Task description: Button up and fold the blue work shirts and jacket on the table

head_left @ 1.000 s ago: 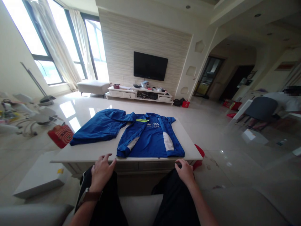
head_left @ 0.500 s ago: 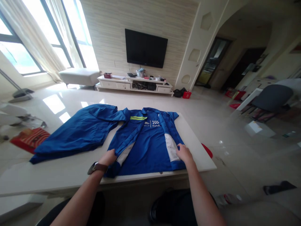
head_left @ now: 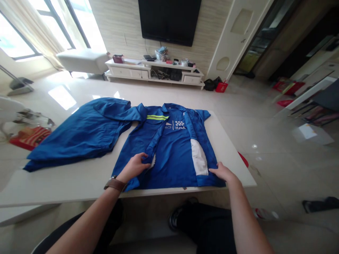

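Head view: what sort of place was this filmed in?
Most likely a home living room: a flat-screen television on the wall, a long, low white TV cabinet below it, and a pale curtain by the windows.

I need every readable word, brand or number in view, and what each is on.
None reads with certainty.
Blue jacket: white lettering between its open front panels, too blurred to quote reliably.
Television: tiny mark on the lower frame, too small to read.
Red bag at the far left: pale print, too blurred to read.
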### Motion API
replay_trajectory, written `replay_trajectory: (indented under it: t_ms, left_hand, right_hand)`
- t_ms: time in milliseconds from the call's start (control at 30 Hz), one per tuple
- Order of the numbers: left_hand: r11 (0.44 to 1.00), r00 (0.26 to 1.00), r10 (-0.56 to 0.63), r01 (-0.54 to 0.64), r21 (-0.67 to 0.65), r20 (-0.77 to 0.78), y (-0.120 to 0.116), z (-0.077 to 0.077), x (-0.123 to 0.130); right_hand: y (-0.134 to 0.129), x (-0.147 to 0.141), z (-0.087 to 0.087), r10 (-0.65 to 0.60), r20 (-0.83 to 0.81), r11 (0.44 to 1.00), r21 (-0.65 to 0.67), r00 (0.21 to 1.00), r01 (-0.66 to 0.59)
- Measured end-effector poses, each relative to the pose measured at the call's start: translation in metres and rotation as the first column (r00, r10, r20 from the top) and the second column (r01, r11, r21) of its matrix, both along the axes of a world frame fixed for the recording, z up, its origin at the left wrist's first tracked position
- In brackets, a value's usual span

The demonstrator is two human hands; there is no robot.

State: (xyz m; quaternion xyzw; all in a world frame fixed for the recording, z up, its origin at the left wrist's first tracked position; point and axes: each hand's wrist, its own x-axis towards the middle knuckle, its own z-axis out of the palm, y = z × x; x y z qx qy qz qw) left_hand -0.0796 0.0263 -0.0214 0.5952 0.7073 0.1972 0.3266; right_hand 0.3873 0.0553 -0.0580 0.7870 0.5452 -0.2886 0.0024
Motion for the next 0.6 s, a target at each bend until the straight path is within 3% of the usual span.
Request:
replay_trajectory:
  t_ms: [100, 267, 367, 467, 600]
  left_hand:
    - [0.991, 0.992, -0.123, 0.123, 0.045, 0.002, -0.010, 0.005, 0.036]
    - [0.913, 0.908, -0.409, 0.408, -0.027, -0.092, -0.031, -0.002, 0.073]
    - [0.841, 0.820, -0.539, 0.535, -0.077, -0.193, -0.040, -0.011, 0.076]
    - [0.791, 0.764, -0.609, 0.605, -0.090, -0.212, -0.044, -0.015, 0.071]
    - [0.778, 0.753, -0.627, 0.619, -0.108, -0.201, -0.042, -0.013, 0.057]
  right_hand:
    - [-0.006, -0.008, 0.020, -0.027, -0.020, 0.999, -0.040, 0.999, 0.026]
    - [-0.014, -0.029, 0.047, 0.033, -0.020, 0.994, 0.103, 0.999, -0.030]
    - [-0.017, -0.043, 0.058, 0.032, -0.054, 0.991, 0.133, 0.998, -0.024]
    - [-0.018, -0.058, 0.068, 0.128, -0.184, 0.980, 0.172, 0.974, -0.097]
    - [-0.013, -0.095, 0.080, 0.319, -0.149, 0.892, 0.380, 0.936, -0.244]
